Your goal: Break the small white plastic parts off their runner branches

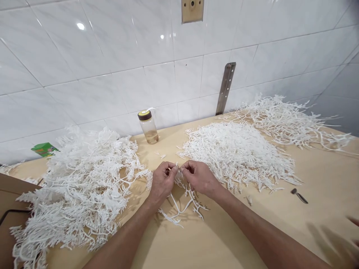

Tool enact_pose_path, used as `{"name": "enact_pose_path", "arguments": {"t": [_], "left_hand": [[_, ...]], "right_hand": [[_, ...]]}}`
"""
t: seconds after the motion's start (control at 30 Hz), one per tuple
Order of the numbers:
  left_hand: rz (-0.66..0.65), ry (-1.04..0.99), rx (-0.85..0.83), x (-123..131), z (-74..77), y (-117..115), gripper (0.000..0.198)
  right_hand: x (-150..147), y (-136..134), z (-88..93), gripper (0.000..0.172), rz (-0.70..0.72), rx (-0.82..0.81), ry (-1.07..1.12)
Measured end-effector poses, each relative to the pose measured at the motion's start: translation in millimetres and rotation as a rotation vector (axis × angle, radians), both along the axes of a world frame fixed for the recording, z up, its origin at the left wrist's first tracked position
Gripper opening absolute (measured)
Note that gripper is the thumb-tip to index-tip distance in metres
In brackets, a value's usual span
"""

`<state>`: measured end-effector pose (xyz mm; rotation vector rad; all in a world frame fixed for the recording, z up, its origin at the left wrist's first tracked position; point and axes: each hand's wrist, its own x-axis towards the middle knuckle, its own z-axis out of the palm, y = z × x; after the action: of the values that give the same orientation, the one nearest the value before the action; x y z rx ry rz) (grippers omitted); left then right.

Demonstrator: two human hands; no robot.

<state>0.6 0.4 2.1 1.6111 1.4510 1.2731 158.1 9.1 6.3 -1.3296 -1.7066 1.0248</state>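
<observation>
My left hand [164,179] is closed in a pinch on a white branched plastic piece [179,210], whose thin arms hang below the fingers onto the table. My right hand [200,177] pinches the same piece at its top, fingertips almost meeting those of my left. The exact spot they grip is tiny and partly hidden. Left of my hands spreads a big tangled heap of white branched pieces [89,183]. On the right lies a denser pile of small white pieces [232,153].
A lidded bottle [150,130] with brownish liquid stands near the tiled wall. Behind the right pile are bare white branches [294,121]. A metal bracket [226,87] leans on the wall. A small dark tool [299,196], a green packet [44,149] and a brown box [12,201] lie around.
</observation>
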Motion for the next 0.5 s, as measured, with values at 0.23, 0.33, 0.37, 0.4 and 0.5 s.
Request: {"name": "enact_pose_path", "arguments": {"t": [0.23,0.33,0.37,0.4,0.5], "left_hand": [[0.002,0.144,0.057,1,-1.9,2,0.019],[0.025,0.119,0.102,2,-3.8,3,0.018],[0.026,0.106,0.112,1,-4.4,3,0.017],[0.023,0.093,0.118,1,-4.9,3,0.016],[0.011,0.071,0.124,1,-5.6,3,0.015]], "right_hand": [[-9,-4,1.1,0.017,-0.086,0.293,-0.454],[-11,-3,4.1,0.014,-0.117,0.275,-0.443],[-11,-3,5.2,0.013,-0.132,0.238,-0.418],[-11,-2,6.2,0.013,-0.146,0.193,-0.388],[-12,-1,7.2,0.015,-0.175,0.112,-0.346]]}}
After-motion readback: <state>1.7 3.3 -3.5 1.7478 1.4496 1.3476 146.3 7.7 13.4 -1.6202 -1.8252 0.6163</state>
